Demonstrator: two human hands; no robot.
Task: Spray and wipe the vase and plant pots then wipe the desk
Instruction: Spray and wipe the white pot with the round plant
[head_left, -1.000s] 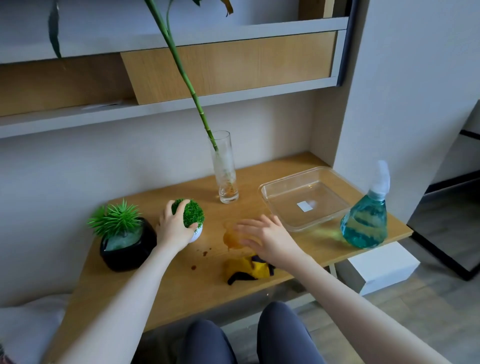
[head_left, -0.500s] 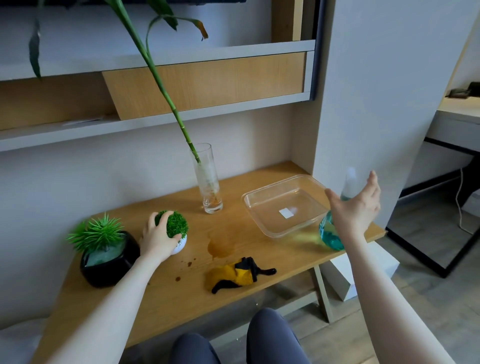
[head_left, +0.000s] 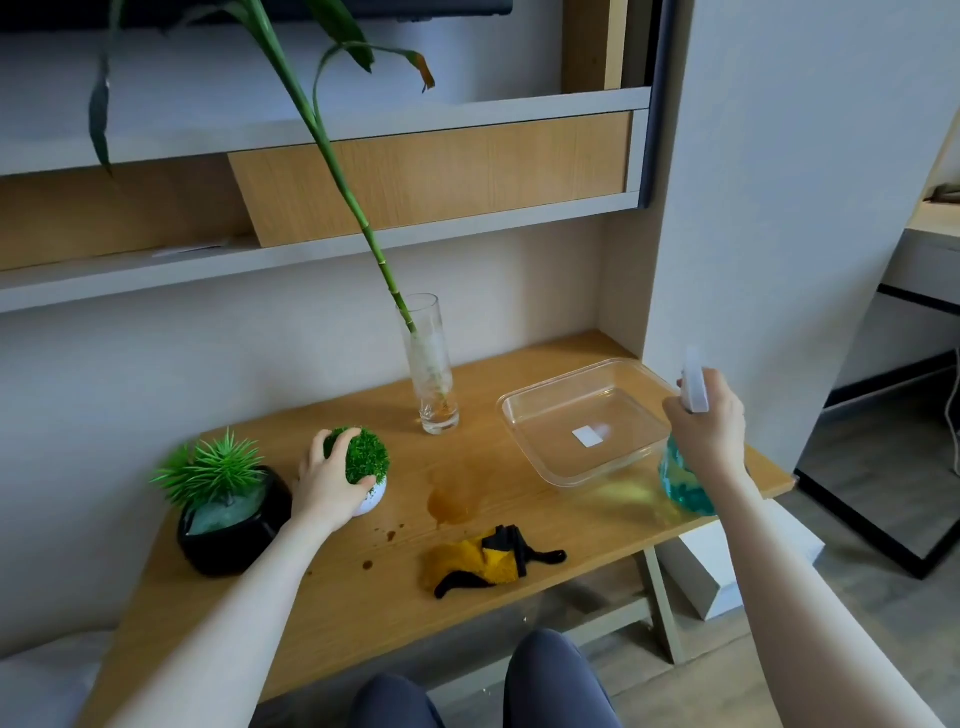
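Right hand (head_left: 704, 431) has just closed its fingers round spray bottle (head_left: 688, 483); left hand (head_left: 332, 480) still grips white pot (head_left: 371, 499). Spraying likely next.

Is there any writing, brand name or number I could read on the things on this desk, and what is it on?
None can be read.
The small white sticker inside the clear plastic tray: no print shows on it.
The blue-green spray bottle with white nozzle, gripped by the right hand: no label shows.
The tall clear glass vase, the small white pot of green moss under the left hand, and the black pot: no markings show.
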